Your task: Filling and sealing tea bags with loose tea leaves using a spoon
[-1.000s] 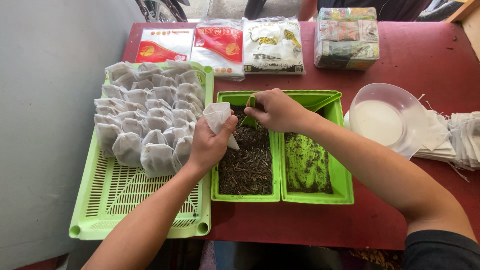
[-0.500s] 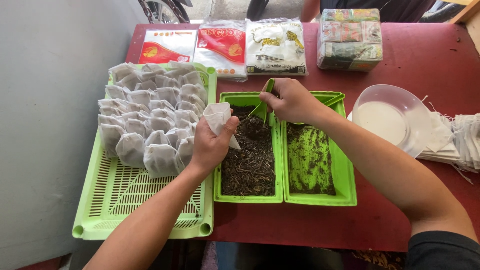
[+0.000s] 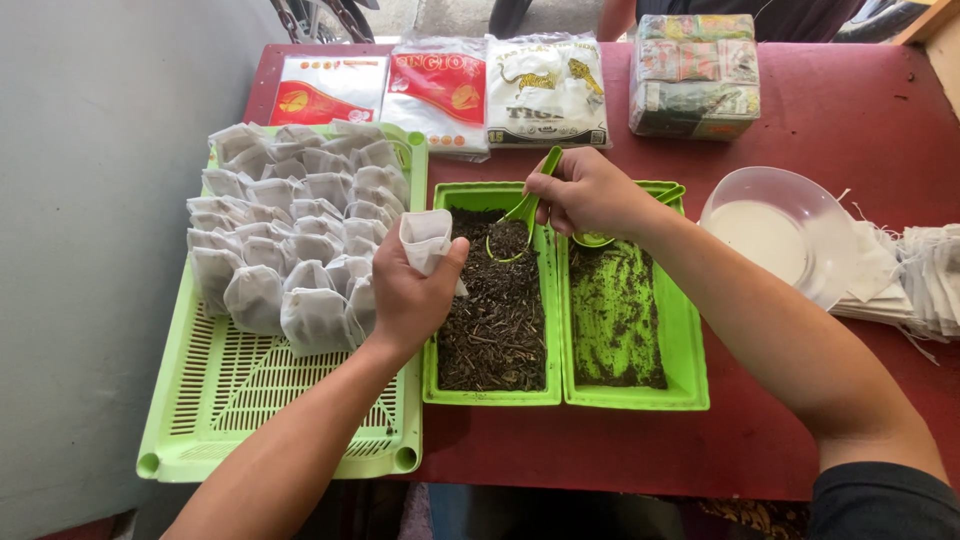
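My left hand (image 3: 408, 290) holds an open white filter bag (image 3: 427, 239) upright at the left rim of a green tub (image 3: 490, 393) filled with dark loose tea leaves (image 3: 493, 320). My right hand (image 3: 592, 192) grips the handle of a green scoop (image 3: 512, 236), whose bowl is heaped with leaves and hangs just above the pile, a little to the right of the bag. A second green tub (image 3: 688, 350) to the right holds only a thin scatter of tea dust, with another green scoop (image 3: 598, 238) at its far end.
A slotted green tray (image 3: 250, 410) on the left carries several filled white bags (image 3: 290, 230). Sealed packets (image 3: 440, 90) and a wrapped block of boxes (image 3: 694, 75) line the far edge of the red table. A clear plastic bowl (image 3: 780, 235) and a stack of empty filter bags (image 3: 925, 280) sit at right.
My right hand drew the scoop out of the leaves and lifted it, now loaded, toward the bag. My left hand kept the bag almost still.
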